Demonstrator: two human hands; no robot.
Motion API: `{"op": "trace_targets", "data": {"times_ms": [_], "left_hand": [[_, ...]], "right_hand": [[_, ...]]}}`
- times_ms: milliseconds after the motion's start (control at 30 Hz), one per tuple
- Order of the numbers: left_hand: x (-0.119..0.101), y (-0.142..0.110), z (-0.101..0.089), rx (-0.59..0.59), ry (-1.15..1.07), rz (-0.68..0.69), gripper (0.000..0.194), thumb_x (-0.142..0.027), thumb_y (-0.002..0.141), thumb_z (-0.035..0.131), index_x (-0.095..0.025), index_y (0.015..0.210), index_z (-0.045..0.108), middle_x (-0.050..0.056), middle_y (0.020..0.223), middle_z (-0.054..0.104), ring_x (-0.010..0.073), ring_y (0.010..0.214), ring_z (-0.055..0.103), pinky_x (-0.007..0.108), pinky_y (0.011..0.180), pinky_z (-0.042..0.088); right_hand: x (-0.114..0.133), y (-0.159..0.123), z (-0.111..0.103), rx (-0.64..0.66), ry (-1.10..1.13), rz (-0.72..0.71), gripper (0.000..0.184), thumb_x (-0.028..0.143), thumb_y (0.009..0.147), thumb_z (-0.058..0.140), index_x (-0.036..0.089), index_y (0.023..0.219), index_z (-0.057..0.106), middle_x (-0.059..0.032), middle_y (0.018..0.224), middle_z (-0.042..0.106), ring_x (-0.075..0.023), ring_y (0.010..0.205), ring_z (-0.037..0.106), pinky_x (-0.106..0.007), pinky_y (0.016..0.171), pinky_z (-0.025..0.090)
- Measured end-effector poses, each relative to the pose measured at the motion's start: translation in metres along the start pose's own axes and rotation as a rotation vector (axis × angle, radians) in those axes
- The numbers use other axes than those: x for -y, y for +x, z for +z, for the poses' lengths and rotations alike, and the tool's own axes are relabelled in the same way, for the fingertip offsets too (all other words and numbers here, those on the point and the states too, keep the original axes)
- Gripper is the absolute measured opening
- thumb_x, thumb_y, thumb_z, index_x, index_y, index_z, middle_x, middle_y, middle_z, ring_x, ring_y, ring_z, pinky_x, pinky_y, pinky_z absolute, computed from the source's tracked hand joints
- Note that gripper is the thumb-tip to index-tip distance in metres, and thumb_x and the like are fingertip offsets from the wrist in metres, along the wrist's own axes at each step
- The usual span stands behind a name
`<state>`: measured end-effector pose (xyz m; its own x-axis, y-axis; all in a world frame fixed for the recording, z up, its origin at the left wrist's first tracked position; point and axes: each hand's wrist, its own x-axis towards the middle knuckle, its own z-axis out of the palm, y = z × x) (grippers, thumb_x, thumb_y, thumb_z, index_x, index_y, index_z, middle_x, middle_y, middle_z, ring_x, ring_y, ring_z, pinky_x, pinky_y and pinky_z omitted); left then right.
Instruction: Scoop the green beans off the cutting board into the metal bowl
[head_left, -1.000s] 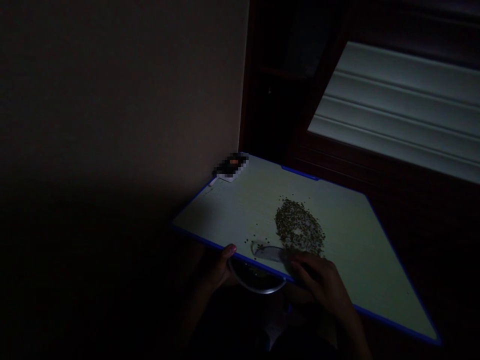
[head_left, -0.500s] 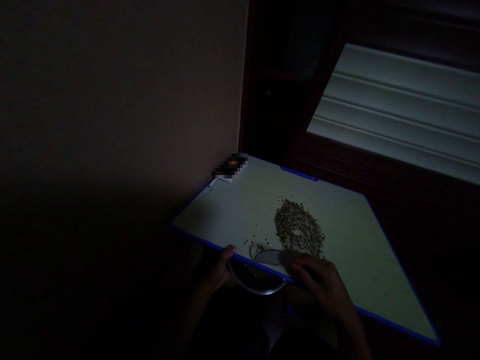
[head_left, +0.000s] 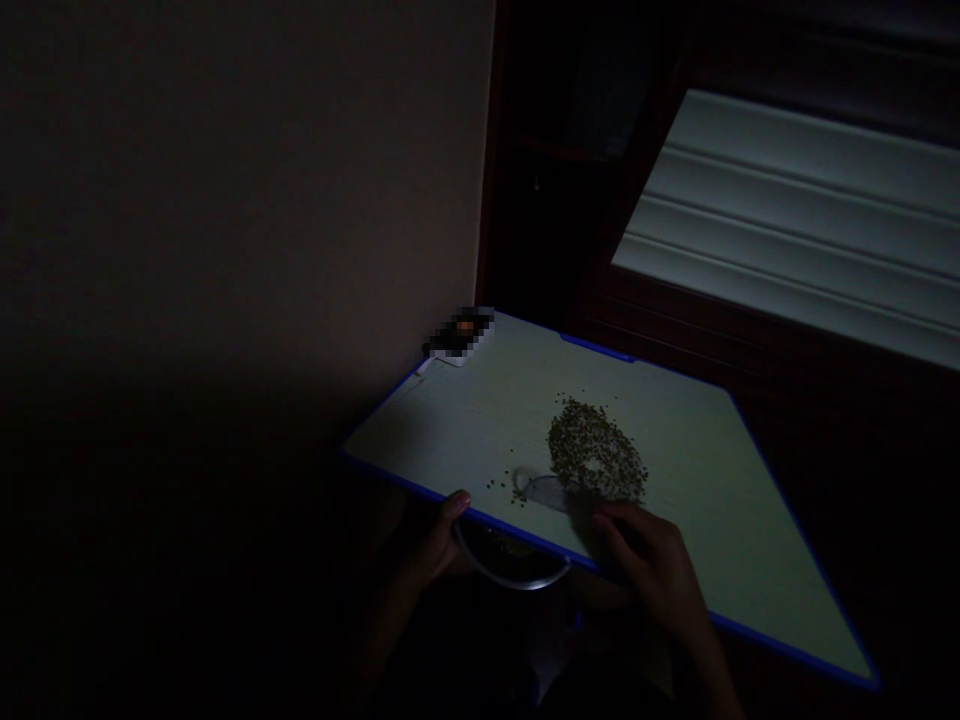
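A white board (head_left: 465, 430) with a blue rim lies tilted before me, its near edge over a round container (head_left: 517, 578) with a pale shiny rim. At that edge my left hand (head_left: 442, 535) grips the board, thumb on top and fingers hidden below. A loose patch of small brownish grains (head_left: 589, 440) covers the board's middle, with several strays to its left. My right hand (head_left: 649, 560) is closed, pinching a thin see-through curved piece (head_left: 546, 492), perhaps plastic, low over the board beside the grains. Its exact kind is unclear in the dim light.
A phone-like object with a blurred screen (head_left: 461, 335) rests at the board's far left corner, close to a plain wall (head_left: 300, 200). Beyond the board stand dark wooden furniture (head_left: 555, 230) and a pale ribbed panel (head_left: 795, 210). The surroundings are very dark.
My right hand has shifted slightly up and right, carrying the see-through piece away from the near edge toward the grains. My left hand stays put on the board.
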<state>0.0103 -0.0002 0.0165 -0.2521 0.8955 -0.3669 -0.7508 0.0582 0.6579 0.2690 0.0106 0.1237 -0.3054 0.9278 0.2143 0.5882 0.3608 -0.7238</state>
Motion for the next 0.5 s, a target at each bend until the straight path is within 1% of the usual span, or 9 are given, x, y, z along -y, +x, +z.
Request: {"op": "trace_targets", "data": {"times_ms": [33, 100, 167, 233, 333, 500], "left_hand": [[-0.0003, -0.0002, 0.0003, -0.024, 0.008, 0.022, 0.064, -0.024, 0.072, 0.069, -0.02, 0.132, 0.05, 0.008, 0.12, 0.066, 0.0277, 0.128, 0.047, 0.04, 0.112, 0.029], [-0.0009, -0.0007, 0.0009, -0.039, 0.013, 0.014, 0.061, -0.023, 0.072, 0.069, -0.018, 0.13, 0.053, 0.009, 0.115, 0.069, 0.0293, 0.125, 0.05, 0.042, 0.111, 0.032], [-0.0013, -0.0011, 0.0014, -0.015, 0.007, -0.009, 0.059, -0.024, 0.072, 0.069, -0.017, 0.129, 0.054, 0.01, 0.113, 0.07, 0.0299, 0.123, 0.052, 0.042, 0.109, 0.034], [-0.001, -0.0011, 0.0017, -0.005, -0.002, 0.001, 0.059, -0.023, 0.073, 0.068, -0.015, 0.129, 0.053, 0.01, 0.113, 0.07, 0.0296, 0.123, 0.052, 0.041, 0.108, 0.036], [0.0014, 0.0004, 0.0005, -0.013, -0.011, -0.003, 0.062, -0.023, 0.072, 0.069, -0.015, 0.13, 0.052, 0.01, 0.114, 0.069, 0.0296, 0.123, 0.052, 0.041, 0.108, 0.037], [0.0054, 0.0041, -0.0051, -0.015, -0.02, 0.024, 0.065, -0.023, 0.072, 0.07, -0.019, 0.134, 0.049, 0.009, 0.121, 0.066, 0.0281, 0.124, 0.051, 0.041, 0.109, 0.035]], "right_hand": [[-0.0012, -0.0002, 0.0001, -0.015, 0.001, 0.016, 0.025, 0.04, 0.09, 0.055, 0.021, 0.093, 0.071, -0.0054, 0.094, 0.075, -0.0218, 0.085, 0.069, -0.029, 0.074, 0.052], [-0.003, -0.0002, 0.0001, -0.044, 0.008, 0.049, 0.027, 0.041, 0.09, 0.054, 0.02, 0.092, 0.071, -0.0054, 0.091, 0.075, -0.0218, 0.082, 0.069, -0.029, 0.071, 0.052], [-0.0034, 0.0001, 0.0, -0.066, 0.021, 0.074, 0.029, 0.042, 0.09, 0.054, 0.019, 0.092, 0.07, -0.0059, 0.09, 0.074, -0.0218, 0.079, 0.068, -0.028, 0.07, 0.052], [-0.0025, 0.0006, 0.0002, -0.072, 0.033, 0.086, 0.03, 0.043, 0.09, 0.054, 0.019, 0.093, 0.07, -0.0065, 0.09, 0.074, -0.022, 0.08, 0.068, -0.029, 0.07, 0.052], [-0.0005, 0.0012, 0.0007, -0.057, 0.039, 0.085, 0.03, 0.044, 0.09, 0.054, 0.019, 0.093, 0.07, -0.0064, 0.091, 0.074, -0.0223, 0.08, 0.067, -0.029, 0.07, 0.051], [-0.0023, 0.0009, 0.0011, 0.005, 0.032, 0.07, 0.028, 0.042, 0.09, 0.054, 0.02, 0.094, 0.07, -0.0058, 0.092, 0.074, -0.0229, 0.083, 0.068, -0.029, 0.073, 0.051]]}}
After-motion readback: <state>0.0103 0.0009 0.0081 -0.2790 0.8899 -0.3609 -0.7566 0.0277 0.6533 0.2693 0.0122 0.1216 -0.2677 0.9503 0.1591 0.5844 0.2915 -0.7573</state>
